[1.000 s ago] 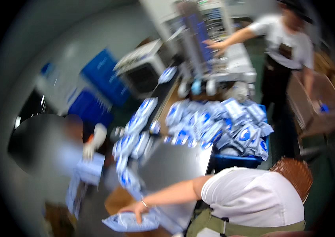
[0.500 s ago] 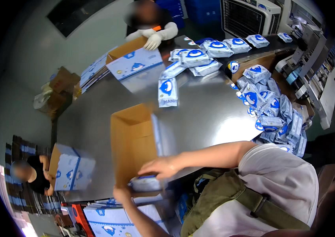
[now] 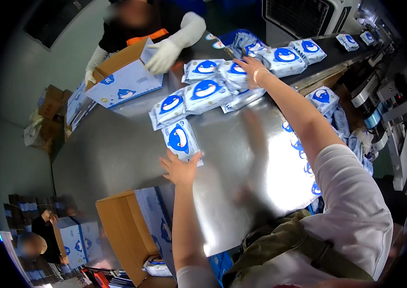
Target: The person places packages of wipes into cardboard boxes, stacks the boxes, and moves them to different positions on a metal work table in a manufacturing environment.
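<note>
My left hand [image 3: 180, 168] has its fingers spread at the near end of a soft white packet [image 3: 178, 138] printed with a blue whale, and it touches that end. Further off, my right hand [image 3: 251, 71] reaches over the packet pile, its fingers stretched out on a whale-print packet [image 3: 232, 76] partly hidden beneath it. More such packets [image 3: 208, 95] lie in front of and beside it, some stacked. At the lower left stands an open carton [image 3: 125, 225], brown inside and light blue outside, with a packet [image 3: 157, 266] at its near end.
Across the metal table [image 3: 88, 144], a white-gloved person holds an open blue carton [image 3: 125, 89]. Another person at the far left is by a blue carton [image 3: 79, 245]. A dark conveyor [image 3: 331, 60] bears packets at the right, near a heap of packets [image 3: 326, 101] and a machine [image 3: 371, 108].
Both hands have left the open carton and moved up to the packets. The carton now appears lower left. The gloved person's hands have moved apart, one to each side of their carton.
</note>
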The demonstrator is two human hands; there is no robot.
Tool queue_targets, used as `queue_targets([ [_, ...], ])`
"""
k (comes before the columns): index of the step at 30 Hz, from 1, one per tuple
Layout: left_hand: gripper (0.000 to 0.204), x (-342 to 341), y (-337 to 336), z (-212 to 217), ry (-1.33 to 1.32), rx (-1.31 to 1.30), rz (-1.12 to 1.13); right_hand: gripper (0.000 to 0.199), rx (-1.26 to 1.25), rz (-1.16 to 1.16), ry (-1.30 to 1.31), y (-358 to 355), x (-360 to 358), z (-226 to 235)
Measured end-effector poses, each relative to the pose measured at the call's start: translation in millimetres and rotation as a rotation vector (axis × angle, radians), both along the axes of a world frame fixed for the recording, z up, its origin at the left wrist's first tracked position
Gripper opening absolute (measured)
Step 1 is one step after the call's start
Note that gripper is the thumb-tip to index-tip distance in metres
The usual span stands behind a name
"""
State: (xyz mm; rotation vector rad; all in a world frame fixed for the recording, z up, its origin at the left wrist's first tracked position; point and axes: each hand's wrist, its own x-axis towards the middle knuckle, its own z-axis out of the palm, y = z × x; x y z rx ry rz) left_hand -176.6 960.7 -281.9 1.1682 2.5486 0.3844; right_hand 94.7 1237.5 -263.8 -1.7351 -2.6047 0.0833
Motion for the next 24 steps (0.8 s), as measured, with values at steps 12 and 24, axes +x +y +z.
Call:
queue_targets([
  [12, 0.102, -5, -80, -109, 0.124, -0.033, -0.006, 0.082, -0.032, 0.245, 0.172, -126, -16, -24],
  [24, 0.103, 6, 39, -69, 0.25, 0.087, 0.111, 0.074, 0.22, 0.358, 0.101, -380, 38, -42],
])
